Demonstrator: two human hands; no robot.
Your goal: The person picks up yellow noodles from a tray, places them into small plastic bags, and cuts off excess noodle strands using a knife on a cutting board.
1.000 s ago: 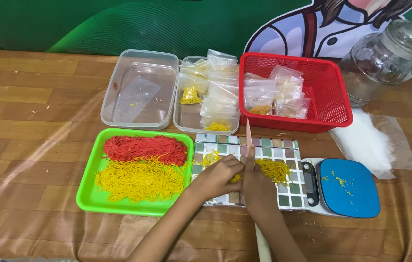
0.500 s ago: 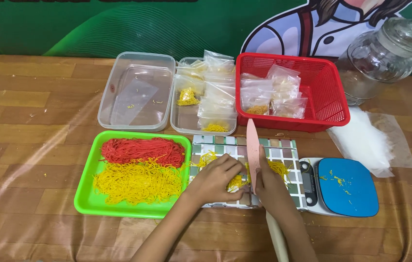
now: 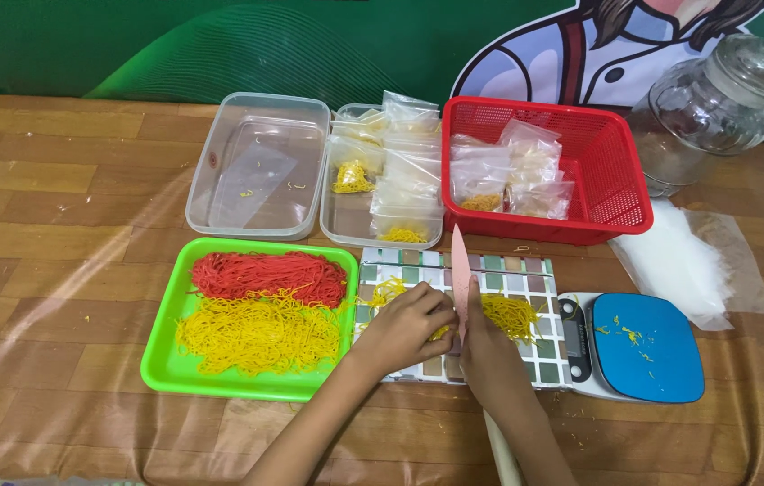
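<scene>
Two hands meet over the checkered board [image 3: 526,270]: the left hand [image 3: 404,326] presses closed fingers on yellow strands [image 3: 508,315], while the right hand [image 3: 481,346] is clamped on a pale knife [image 3: 460,270], blade running near-to-far, strands bunched just right of it.

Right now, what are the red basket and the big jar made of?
The red basket looks like plastic: shiny, with moulded mesh walls. The jar looks like clear glass, see-through with bright glints and a knobbed lid, though it could be clear plastic.
</scene>
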